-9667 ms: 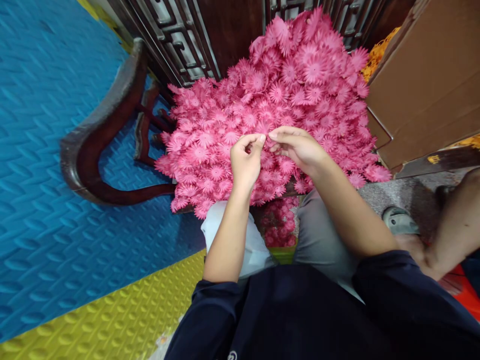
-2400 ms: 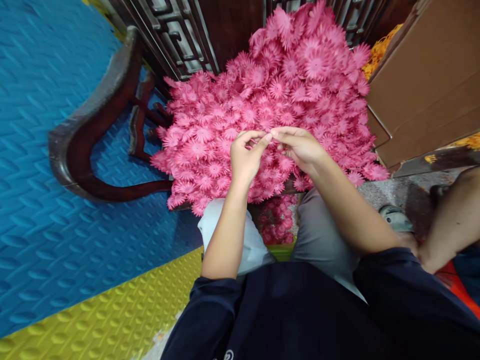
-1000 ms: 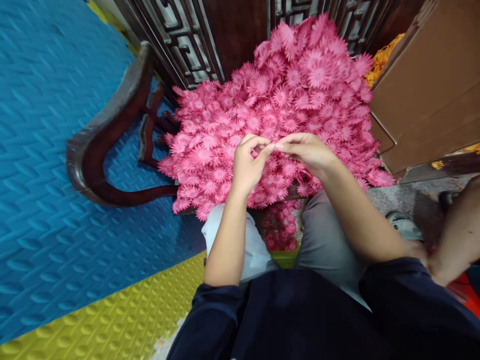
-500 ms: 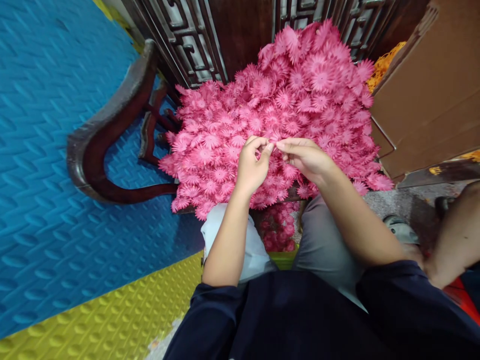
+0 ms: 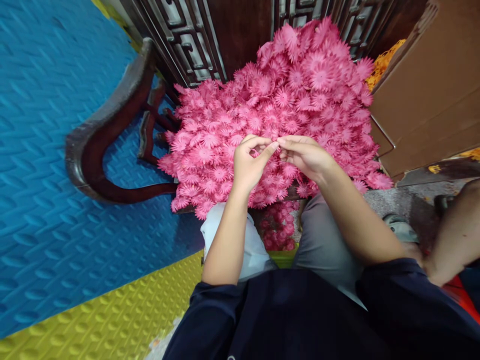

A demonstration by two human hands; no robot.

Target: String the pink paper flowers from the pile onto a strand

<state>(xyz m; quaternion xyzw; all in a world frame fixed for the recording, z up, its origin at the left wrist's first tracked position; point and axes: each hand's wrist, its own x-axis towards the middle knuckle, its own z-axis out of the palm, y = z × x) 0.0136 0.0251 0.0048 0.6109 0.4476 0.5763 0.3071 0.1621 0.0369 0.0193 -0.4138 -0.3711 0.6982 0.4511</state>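
A big heap of pink fabric flower heads (image 5: 285, 100) covers the seat of a dark wooden chair (image 5: 101, 145) in front of me. Both my hands hover just above the near part of the heap, fingertips meeting. My left hand (image 5: 249, 162) is closed in a pinch, thumb against forefinger. My right hand (image 5: 305, 155) is also pinched, its fingertips touching the left hand's. What they pinch is too small and hidden to name. My knees in grey trousers (image 5: 322, 240) sit below the hands.
A brown cardboard box (image 5: 427, 90) stands at the right, orange flowers (image 5: 380, 62) behind it. More pink flowers (image 5: 277, 230) lie on the floor between my legs. Blue foam mat (image 5: 45, 150) and yellow mat (image 5: 112, 315) cover the left floor. Another person's arm (image 5: 453, 235) reaches in at right.
My hands have stayed pinched together over the heap, fingers only shifting slightly. The view has wobbled a little; the heap and chair have not moved.
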